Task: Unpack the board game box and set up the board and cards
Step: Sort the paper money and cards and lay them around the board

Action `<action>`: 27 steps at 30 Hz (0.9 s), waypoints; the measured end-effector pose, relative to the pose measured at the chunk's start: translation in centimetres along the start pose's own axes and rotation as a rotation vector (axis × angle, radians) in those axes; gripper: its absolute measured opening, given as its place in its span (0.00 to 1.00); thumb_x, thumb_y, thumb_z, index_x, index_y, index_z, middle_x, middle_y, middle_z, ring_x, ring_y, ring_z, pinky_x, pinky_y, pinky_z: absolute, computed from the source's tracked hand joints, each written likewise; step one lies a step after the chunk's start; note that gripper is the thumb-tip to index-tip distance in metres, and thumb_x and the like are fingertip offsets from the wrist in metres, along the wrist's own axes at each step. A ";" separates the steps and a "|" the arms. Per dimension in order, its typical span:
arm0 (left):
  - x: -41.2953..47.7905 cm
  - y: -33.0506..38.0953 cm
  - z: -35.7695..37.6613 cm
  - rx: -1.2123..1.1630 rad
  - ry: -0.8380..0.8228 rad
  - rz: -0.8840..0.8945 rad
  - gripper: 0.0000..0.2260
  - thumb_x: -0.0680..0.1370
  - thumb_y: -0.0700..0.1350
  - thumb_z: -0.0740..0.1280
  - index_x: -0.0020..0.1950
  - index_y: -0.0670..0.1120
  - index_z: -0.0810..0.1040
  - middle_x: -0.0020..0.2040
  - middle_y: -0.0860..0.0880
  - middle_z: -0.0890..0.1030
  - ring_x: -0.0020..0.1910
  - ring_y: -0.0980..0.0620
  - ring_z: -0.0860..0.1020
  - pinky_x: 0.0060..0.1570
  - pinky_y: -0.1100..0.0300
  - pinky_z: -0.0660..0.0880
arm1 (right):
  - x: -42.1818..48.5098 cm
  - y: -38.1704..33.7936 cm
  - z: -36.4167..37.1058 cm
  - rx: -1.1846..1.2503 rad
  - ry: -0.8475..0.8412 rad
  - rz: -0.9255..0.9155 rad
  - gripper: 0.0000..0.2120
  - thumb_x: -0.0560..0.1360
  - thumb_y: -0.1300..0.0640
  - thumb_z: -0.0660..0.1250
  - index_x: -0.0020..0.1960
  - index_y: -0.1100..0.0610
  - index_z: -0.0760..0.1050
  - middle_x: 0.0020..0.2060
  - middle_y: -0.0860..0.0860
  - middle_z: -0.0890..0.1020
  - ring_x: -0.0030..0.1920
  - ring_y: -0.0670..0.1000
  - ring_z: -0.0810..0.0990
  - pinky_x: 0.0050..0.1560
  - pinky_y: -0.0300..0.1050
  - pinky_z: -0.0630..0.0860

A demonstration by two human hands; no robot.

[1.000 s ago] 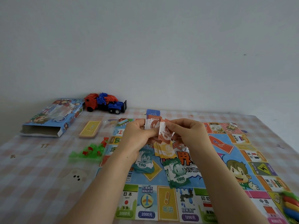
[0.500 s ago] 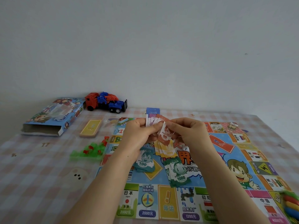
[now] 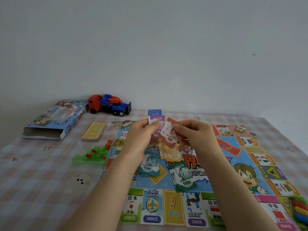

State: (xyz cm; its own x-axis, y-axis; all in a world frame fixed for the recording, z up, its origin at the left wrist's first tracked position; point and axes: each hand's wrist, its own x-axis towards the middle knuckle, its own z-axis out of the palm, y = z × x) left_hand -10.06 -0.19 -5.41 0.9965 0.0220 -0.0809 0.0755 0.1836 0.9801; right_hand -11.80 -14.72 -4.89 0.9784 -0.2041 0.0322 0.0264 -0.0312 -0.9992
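The colourful game board (image 3: 233,165) lies unfolded on the checked tablecloth. Above its middle my left hand (image 3: 139,139) holds a fanned bundle of paper money (image 3: 155,120) with purple and blue notes on top. My right hand (image 3: 194,136) pinches orange 50 notes (image 3: 170,137) pulled out of that bundle. On the board lie sorted piles: teal 100 notes (image 3: 148,165), yellow notes (image 3: 171,153) and green 1000 notes (image 3: 183,178). The open game box (image 3: 55,120) lies at the far left.
A red and blue toy truck (image 3: 109,105) stands by the wall. A yellow card stack (image 3: 93,131) lies left of the board, with green and red plastic pieces (image 3: 93,155) nearer me. Coloured pawns (image 3: 300,209) sit at the right edge.
My right hand has drawn the orange 50 notes down and away from the bundle in my left hand. The purple and blue notes now show at the top of the bundle.
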 end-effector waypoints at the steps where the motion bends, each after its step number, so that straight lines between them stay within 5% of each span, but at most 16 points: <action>1: 0.1 0.0 -0.1 0.003 0.010 0.010 0.04 0.77 0.42 0.68 0.48 0.46 0.82 0.39 0.48 0.85 0.31 0.54 0.81 0.27 0.65 0.76 | 0.0 0.0 -0.1 0.008 0.007 0.003 0.02 0.71 0.60 0.73 0.42 0.59 0.82 0.32 0.54 0.83 0.28 0.47 0.77 0.28 0.37 0.76; 12: 0.2 -0.1 -0.2 0.046 -0.045 0.063 0.06 0.79 0.41 0.64 0.50 0.46 0.80 0.42 0.49 0.86 0.42 0.52 0.85 0.30 0.65 0.77 | 0.7 -1.4 -4.3 0.051 0.348 -0.119 0.05 0.72 0.64 0.71 0.45 0.54 0.81 0.29 0.48 0.83 0.23 0.41 0.75 0.25 0.34 0.73; 22: 1.5 0.8 -2.4 -0.208 0.175 0.059 0.06 0.79 0.37 0.63 0.47 0.45 0.79 0.46 0.44 0.84 0.37 0.53 0.84 0.33 0.65 0.80 | 1.6 -0.2 -1.3 -0.161 0.152 -0.082 0.05 0.73 0.64 0.70 0.47 0.56 0.82 0.31 0.52 0.83 0.27 0.46 0.78 0.31 0.40 0.77; 27: 1.9 0.2 -2.4 -0.128 0.137 0.052 0.06 0.79 0.37 0.64 0.49 0.44 0.79 0.45 0.45 0.84 0.39 0.53 0.84 0.33 0.65 0.80 | 3.8 -1.8 1.2 -0.276 0.045 -0.067 0.06 0.74 0.66 0.69 0.44 0.56 0.81 0.33 0.55 0.83 0.27 0.46 0.78 0.30 0.38 0.79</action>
State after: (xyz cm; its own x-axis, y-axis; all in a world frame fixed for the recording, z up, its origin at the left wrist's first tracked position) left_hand -8.20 2.24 -5.79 0.9839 0.1671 -0.0629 0.0097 0.3015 0.9534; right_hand -7.94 -14.30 -2.99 0.9661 -0.2359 0.1053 0.0279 -0.3097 -0.9504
